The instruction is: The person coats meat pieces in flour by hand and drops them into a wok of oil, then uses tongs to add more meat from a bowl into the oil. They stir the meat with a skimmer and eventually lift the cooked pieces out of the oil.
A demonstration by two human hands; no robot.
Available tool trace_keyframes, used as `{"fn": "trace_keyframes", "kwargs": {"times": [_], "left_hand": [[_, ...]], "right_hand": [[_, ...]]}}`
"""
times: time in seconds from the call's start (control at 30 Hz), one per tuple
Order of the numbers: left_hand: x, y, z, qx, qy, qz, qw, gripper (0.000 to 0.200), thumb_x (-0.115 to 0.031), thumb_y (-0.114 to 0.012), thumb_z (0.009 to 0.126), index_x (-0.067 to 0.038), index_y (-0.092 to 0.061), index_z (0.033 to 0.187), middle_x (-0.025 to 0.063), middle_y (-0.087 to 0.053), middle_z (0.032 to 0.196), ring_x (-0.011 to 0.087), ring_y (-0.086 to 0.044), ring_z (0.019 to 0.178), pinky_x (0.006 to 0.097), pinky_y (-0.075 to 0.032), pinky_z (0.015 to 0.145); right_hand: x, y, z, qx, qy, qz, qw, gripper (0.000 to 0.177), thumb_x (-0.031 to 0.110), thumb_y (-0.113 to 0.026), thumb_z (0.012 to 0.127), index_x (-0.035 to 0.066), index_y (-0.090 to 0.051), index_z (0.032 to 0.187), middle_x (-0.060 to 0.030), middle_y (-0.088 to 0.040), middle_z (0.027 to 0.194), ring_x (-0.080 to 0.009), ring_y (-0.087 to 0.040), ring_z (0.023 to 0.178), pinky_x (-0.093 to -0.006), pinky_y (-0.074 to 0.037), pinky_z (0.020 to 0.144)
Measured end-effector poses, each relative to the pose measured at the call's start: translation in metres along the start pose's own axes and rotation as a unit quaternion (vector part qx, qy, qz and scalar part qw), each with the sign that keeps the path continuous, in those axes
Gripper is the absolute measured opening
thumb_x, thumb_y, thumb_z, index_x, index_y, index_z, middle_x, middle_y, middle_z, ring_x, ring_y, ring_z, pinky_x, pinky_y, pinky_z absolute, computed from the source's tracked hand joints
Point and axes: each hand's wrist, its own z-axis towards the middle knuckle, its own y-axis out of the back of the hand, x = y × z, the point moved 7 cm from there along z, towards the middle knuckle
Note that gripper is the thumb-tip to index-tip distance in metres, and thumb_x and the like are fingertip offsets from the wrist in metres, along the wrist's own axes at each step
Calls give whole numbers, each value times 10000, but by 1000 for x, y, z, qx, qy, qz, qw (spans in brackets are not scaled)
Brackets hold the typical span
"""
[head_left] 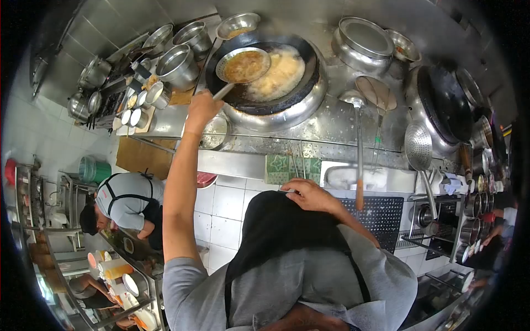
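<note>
My left hand (203, 112) is closed around the handle of a perforated skimmer (243, 65) and keeps its bowl over the wok (229, 98). Brownish, oily food lies in the bowl. In the wok, pale yellow food (282, 70) sits amid bubbling oil. My right hand (312, 196) is down by my black apron (276, 226), its fingers curled near a small shiny edge; what they hold, I cannot tell. Just beyond that hand, two thin metal rods (303, 160) cross a green patterned cloth (276, 169) on the counter's front edge.
A ladle (359, 138) and a flat mesh strainer (376, 92) lie right of the wok, near a lidded pot (364, 47). Farther right are another skimmer (418, 145) and a dark wok (444, 105). Metal pots (177, 67) stand at left; a co-worker (130, 201) bends over behind.
</note>
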Motion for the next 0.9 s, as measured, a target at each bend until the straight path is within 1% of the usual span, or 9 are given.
{"fn": "trace_keyframes", "kwargs": {"times": [0.07, 0.2, 0.27, 0.37, 0.47, 0.57, 0.77, 0.83, 0.9], "left_hand": [[19, -29, 6, 131, 69, 62, 987, 441, -311, -688, 731, 50, -657, 983, 265, -639, 1009, 405, -616, 960, 447, -489, 838], [53, -54, 6, 183, 123, 18, 975, 428, -301, -684, 709, 60, -670, 939, 272, -637, 1003, 391, -620, 974, 442, -493, 848], [49, -51, 3, 165, 83, 79, 980, 396, -272, -666, 708, 62, -672, 921, 271, -643, 970, 393, -629, 942, 448, -497, 834], [43, -44, -6, 147, 54, 77, 985, 354, -240, -643, 704, 60, -677, 889, 278, -644, 932, 400, -633, 915, 453, -501, 817], [39, -40, -13, 98, 65, 68, 991, 336, -235, -630, 703, 57, -680, 862, 285, -642, 905, 407, -632, 900, 454, -499, 812], [39, -43, -14, 121, 89, 62, 987, 342, -239, -621, 710, 53, -674, 878, 287, -640, 910, 411, -627, 908, 455, -495, 820], [38, -40, -17, 70, 86, 66, 992, 347, -243, -617, 701, 45, -669, 888, 283, -643, 900, 422, -625, 898, 463, -494, 818], [38, -37, -19, 67, 89, 52, 992, 372, -249, -628, 686, 57, -659, 896, 307, -626, 913, 441, -612, 910, 481, -486, 785], [48, -45, -16, 50, 56, 67, 995, 354, -248, -641, 673, 48, -672, 864, 291, -641, 874, 422, -632, 881, 467, -503, 784]], "right_hand": [[0, -2, -2, -1, 15, -10, 1000, 235, 131, -569, 890, 15, -602, 1091, -156, -606, 1050, -320, -574, 1027, -391, -457, 900], [-6, -14, -6, 24, 20, 17, 999, 235, 139, -558, 894, 16, -603, 1089, -157, -605, 1049, -317, -573, 1029, -394, -446, 915], [-7, -17, -9, 28, 26, 16, 999, 235, 141, -555, 895, 17, -603, 1089, -157, -605, 1049, -317, -572, 1031, -395, -442, 920], [-10, -18, -10, 26, 16, 23, 999, 235, 140, -552, 895, 17, -604, 1088, -156, -606, 1051, -322, -572, 1031, -399, -438, 924], [-12, -17, -10, 14, 15, 21, 1000, 236, 134, -552, 892, 13, -602, 1088, -155, -606, 1060, -327, -572, 1033, -398, -440, 920], [-11, -15, -9, 0, 19, 18, 1000, 237, 125, -550, 889, 11, -601, 1090, -160, -604, 1066, -330, -571, 1036, -394, -444, 917], [-9, -10, -13, -35, 28, 7, 999, 237, 110, -555, 879, 5, -604, 1085, -174, -606, 1068, -334, -577, 1024, -394, -456, 900], [-10, -8, -17, -47, 29, 21, 998, 230, 110, -558, 874, 2, -608, 1071, -180, -612, 1054, -344, -587, 998, -404, -463, 883], [-18, -11, -20, -45, 27, 22, 998, 225, 106, -555, 869, 5, -611, 1063, -187, -617, 1037, -350, -595, 978, -410, -468, 868]]}}
